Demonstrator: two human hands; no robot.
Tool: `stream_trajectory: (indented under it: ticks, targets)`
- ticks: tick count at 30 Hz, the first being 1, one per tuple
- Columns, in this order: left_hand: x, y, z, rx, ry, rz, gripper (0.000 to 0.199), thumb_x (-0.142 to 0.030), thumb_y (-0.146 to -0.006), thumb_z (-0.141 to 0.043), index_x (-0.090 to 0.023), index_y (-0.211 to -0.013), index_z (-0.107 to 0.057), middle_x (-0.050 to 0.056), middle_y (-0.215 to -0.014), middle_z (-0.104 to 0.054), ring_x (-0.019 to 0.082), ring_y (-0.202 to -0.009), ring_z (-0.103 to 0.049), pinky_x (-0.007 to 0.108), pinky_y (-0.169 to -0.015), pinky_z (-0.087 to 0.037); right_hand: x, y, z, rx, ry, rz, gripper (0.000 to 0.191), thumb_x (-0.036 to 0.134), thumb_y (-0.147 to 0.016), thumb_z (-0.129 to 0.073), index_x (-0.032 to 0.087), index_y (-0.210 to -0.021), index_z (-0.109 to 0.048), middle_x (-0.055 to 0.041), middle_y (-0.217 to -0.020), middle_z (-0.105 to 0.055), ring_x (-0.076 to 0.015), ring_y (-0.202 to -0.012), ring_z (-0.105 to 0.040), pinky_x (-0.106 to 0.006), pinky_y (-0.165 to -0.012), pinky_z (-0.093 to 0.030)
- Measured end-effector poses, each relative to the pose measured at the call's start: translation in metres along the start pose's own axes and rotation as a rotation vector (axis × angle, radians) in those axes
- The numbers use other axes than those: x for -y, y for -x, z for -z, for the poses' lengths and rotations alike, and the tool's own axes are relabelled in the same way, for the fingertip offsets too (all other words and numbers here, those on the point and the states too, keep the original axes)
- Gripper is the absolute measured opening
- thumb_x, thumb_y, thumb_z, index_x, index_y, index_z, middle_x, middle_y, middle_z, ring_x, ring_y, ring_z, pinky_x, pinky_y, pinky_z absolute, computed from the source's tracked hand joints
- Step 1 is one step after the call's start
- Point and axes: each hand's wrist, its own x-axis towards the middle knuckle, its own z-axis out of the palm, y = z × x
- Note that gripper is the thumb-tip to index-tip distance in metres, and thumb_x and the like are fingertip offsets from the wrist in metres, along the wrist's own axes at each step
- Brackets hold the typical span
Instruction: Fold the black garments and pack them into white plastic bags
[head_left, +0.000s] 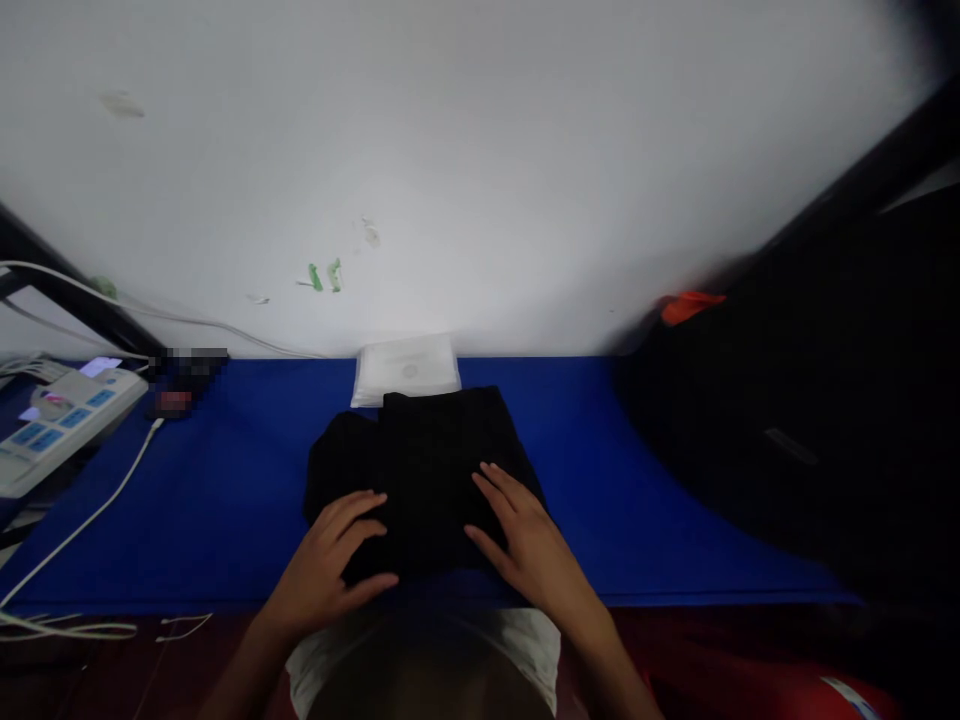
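A black cloth (435,460), partly folded, lies on the blue tabletop (592,500) near its front edge. My left hand (337,560) rests on the cloth's lower left part, fingers spread and pointing right. On the lower right part lies my right hand (521,535), its fingers apart and pointing up and left. Neither hand grips the cloth. Just behind it, against the wall, is a white flat packet (407,370).
A white power strip (67,430) with cables sits at the left, near a dark phone-like object (176,400) on a white cord. A large black bag-like object (787,430) fills the right side, with an orange piece (690,306) by the wall (480,180).
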Motion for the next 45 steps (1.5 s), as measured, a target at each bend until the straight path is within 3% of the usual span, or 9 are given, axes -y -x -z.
stream_trajectory:
  ticks: [7, 13, 17, 22, 28, 32, 35, 40, 45]
  targets:
    - [0.009, 0.012, 0.014, 0.016, 0.057, -0.026, 0.014, -0.026, -0.096, -0.053, -0.023, -0.099, -0.066, 0.007, -0.126, -0.065, 0.025, -0.123, -0.056, 0.043, -0.101, -0.05, -0.021, 0.031, 0.026, 0.133, 0.031, -0.016, 0.051, 0.02, -0.089, -0.051, 0.021, -0.14, -0.049, -0.0091, -0.148, -0.049, -0.0264, -0.138, -0.043, -0.049, -0.111, -0.042]
    - [0.003, 0.005, 0.022, -0.113, 0.14, -0.028, 0.013, -0.022, -0.097, -0.05, -0.021, -0.101, -0.061, 0.007, -0.109, -0.071, 0.022, -0.11, -0.063, 0.039, -0.092, -0.054, -0.026, 0.037, 0.04, 0.008, -0.038, -0.013, 0.028, 0.017, -0.093, -0.045, 0.023, -0.113, -0.063, -0.0082, -0.123, -0.067, -0.0253, -0.116, -0.063, -0.047, -0.097, -0.054]
    - [0.004, 0.003, 0.022, -0.209, 0.162, -0.002, 0.011, -0.022, -0.098, -0.048, -0.021, -0.102, -0.059, 0.006, -0.103, -0.07, 0.02, -0.102, -0.065, 0.034, -0.085, -0.055, -0.025, 0.037, 0.049, -0.117, -0.113, 0.011, 0.023, 0.021, -0.096, -0.045, 0.025, -0.114, -0.06, -0.0065, -0.108, -0.071, -0.0234, -0.101, -0.068, -0.041, -0.087, -0.057]
    - [0.024, -0.028, 0.029, -0.28, 0.043, 0.045, 0.019, -0.032, -0.1, -0.044, -0.021, -0.102, -0.059, 0.004, -0.091, -0.068, 0.019, -0.083, -0.067, 0.03, -0.076, -0.054, -0.043, 0.002, 0.051, -0.246, -0.168, -0.012, 0.018, 0.032, -0.097, -0.051, 0.026, -0.111, -0.06, -0.0049, -0.098, -0.07, -0.0226, -0.089, -0.069, -0.037, -0.079, -0.057]
    - [0.048, -0.095, 0.041, 0.015, -0.238, 0.336, 0.025, -0.034, -0.099, -0.044, -0.02, -0.109, -0.061, 0.007, -0.102, -0.067, 0.024, -0.092, -0.067, 0.032, -0.072, -0.052, -0.079, -0.074, 0.038, -0.22, -0.095, -0.035, 0.031, 0.042, -0.094, -0.053, 0.023, -0.117, -0.058, -0.0088, -0.1, -0.066, -0.0279, -0.092, -0.066, -0.046, -0.083, -0.056]
    - [0.051, -0.127, 0.036, -0.002, -0.23, 0.38, 0.033, -0.041, -0.097, -0.049, -0.021, -0.121, -0.057, 0.008, -0.111, -0.064, 0.024, -0.098, -0.065, 0.031, -0.072, -0.051, -0.091, -0.108, 0.029, -0.265, 0.016, 0.046, 0.036, 0.036, -0.095, -0.048, 0.022, -0.127, -0.054, -0.0143, -0.118, -0.059, -0.0319, -0.112, -0.057, -0.052, -0.096, -0.05]
    - [0.055, -0.143, 0.026, 0.011, -0.14, 0.357, 0.044, -0.046, -0.092, -0.055, -0.022, -0.13, -0.052, 0.01, -0.121, -0.061, 0.024, -0.095, -0.065, 0.032, -0.074, -0.051, -0.097, -0.126, 0.023, -0.239, 0.046, 0.1, 0.033, 0.03, -0.092, -0.051, 0.021, -0.124, -0.057, -0.0148, -0.119, -0.057, -0.0322, -0.113, -0.055, -0.053, -0.097, -0.049]
    - [0.059, -0.154, 0.021, -0.009, -0.053, 0.292, 0.017, -0.028, -0.09, -0.056, -0.021, -0.105, -0.061, 0.006, -0.109, -0.063, 0.021, -0.089, -0.065, 0.031, -0.073, -0.051, -0.096, -0.136, 0.026, -0.23, 0.03, 0.144, 0.013, 0.023, -0.09, -0.052, 0.023, -0.1, -0.061, -0.0126, -0.116, -0.058, -0.0303, -0.11, -0.055, -0.053, -0.095, -0.05]
    - [0.04, -0.123, 0.037, -0.128, 0.08, 0.053, 0.01, -0.023, -0.09, -0.052, -0.021, -0.096, -0.059, 0.006, -0.101, -0.064, 0.021, -0.098, -0.06, 0.035, -0.087, -0.049, -0.075, -0.098, 0.048, -0.267, -0.068, 0.223, 0.005, 0.023, -0.093, -0.051, 0.024, -0.096, -0.055, -0.0122, -0.121, -0.058, -0.0286, -0.113, -0.054, -0.052, -0.096, -0.048]
